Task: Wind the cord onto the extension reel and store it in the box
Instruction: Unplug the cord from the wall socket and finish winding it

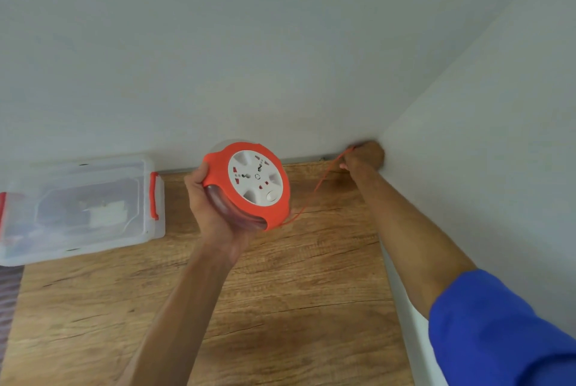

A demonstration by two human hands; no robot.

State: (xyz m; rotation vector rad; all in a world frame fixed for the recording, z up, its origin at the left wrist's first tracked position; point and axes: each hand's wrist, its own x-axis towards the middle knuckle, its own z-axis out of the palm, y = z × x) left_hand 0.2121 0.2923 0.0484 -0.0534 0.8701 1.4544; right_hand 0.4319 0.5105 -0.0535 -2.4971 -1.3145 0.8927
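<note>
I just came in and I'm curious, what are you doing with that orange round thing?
The left hand holds a round orange and white extension reel above the wooden table. The right hand pinches its thin orange cord near the wall corner. The clear plastic box with orange clips waits, lid on, at the left.

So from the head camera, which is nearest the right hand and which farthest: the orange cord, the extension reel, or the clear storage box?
1. The orange cord: its end is in the right hand, at the wall corner.
2. The extension reel: mid-view, held by the left hand.
3. The clear storage box: far left, against the wall.
</note>
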